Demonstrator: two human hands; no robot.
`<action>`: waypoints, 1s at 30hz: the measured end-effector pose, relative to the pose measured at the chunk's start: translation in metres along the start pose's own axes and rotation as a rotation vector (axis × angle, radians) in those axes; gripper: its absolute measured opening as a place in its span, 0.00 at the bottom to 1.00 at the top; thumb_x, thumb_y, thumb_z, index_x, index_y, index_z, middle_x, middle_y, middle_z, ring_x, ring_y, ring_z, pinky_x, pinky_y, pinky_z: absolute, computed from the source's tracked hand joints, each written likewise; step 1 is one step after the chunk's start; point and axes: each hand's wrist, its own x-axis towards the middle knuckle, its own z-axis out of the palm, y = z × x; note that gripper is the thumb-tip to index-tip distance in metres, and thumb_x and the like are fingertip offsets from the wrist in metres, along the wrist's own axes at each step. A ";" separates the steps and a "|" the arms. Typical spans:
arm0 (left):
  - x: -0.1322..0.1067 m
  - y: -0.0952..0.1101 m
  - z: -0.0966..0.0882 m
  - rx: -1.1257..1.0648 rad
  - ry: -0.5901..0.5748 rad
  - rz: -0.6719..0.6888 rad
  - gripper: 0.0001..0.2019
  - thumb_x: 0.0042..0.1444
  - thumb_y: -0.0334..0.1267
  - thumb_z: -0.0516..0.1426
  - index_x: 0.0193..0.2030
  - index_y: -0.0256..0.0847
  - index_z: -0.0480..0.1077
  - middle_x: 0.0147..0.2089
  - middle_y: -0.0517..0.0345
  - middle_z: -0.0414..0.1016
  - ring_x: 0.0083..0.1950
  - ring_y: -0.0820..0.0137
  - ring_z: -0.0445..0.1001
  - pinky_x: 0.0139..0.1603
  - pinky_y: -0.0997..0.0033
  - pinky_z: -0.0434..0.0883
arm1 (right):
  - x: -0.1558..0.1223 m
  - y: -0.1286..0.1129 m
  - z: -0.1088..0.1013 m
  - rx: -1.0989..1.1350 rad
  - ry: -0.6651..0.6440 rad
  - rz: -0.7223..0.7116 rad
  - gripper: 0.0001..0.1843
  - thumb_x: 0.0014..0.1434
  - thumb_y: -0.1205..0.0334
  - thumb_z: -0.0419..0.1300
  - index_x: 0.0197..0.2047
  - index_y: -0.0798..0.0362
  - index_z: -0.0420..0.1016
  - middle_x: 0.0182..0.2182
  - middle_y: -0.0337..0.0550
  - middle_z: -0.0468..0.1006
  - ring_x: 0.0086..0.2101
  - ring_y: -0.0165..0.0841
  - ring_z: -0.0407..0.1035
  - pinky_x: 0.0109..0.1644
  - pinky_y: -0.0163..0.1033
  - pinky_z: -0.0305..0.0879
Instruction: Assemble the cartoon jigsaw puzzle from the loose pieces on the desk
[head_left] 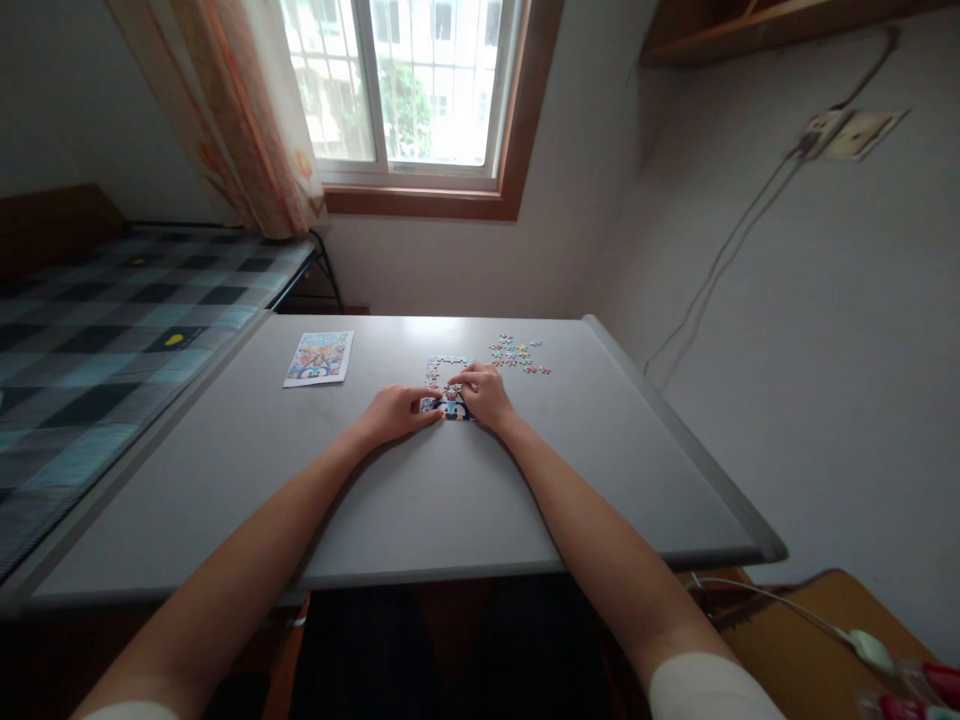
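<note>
A partly assembled jigsaw puzzle (452, 409) lies flat on the grey table, with a blue and white figure along its near side and an open gap within its frame. At its left edge, the thumb and curved fingers of my left hand (397, 411) hold the puzzle. My right hand (486, 394) rests over the right side, its index finger and thumb brought together above the middle rows. A small puzzle piece (451, 392) seems to be at those fingertips, partly hidden by them. Loose puzzle pieces (512, 352) are scattered just beyond my right hand.
A printed picture card (321, 358) lies on the table (442, 510) to the left. Left of the table is a bed with a checked cover (150, 300). A window (420, 90) is ahead. Cables (712, 270) hang down the right wall, above a wooden stool (847, 610).
</note>
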 end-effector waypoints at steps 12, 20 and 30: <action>0.000 -0.001 0.001 -0.005 0.004 -0.002 0.23 0.54 0.56 0.55 0.50 0.47 0.77 0.24 0.61 0.70 0.24 0.74 0.64 0.28 0.74 0.55 | -0.001 -0.001 0.002 -0.036 -0.047 -0.025 0.16 0.56 0.72 0.55 0.34 0.47 0.83 0.35 0.41 0.78 0.41 0.36 0.63 0.53 0.43 0.56; -0.001 0.000 0.000 -0.006 0.001 -0.008 0.24 0.54 0.57 0.55 0.50 0.46 0.77 0.24 0.61 0.71 0.25 0.74 0.64 0.28 0.75 0.55 | 0.001 0.009 -0.006 0.005 0.171 0.147 0.16 0.55 0.72 0.53 0.34 0.51 0.82 0.34 0.43 0.77 0.41 0.36 0.67 0.55 0.44 0.58; -0.001 0.002 -0.002 -0.001 -0.005 -0.004 0.24 0.54 0.55 0.55 0.51 0.46 0.76 0.24 0.61 0.70 0.25 0.73 0.64 0.28 0.74 0.55 | 0.002 0.015 -0.004 0.019 0.181 0.218 0.15 0.54 0.71 0.53 0.33 0.51 0.82 0.35 0.44 0.78 0.41 0.36 0.69 0.56 0.44 0.59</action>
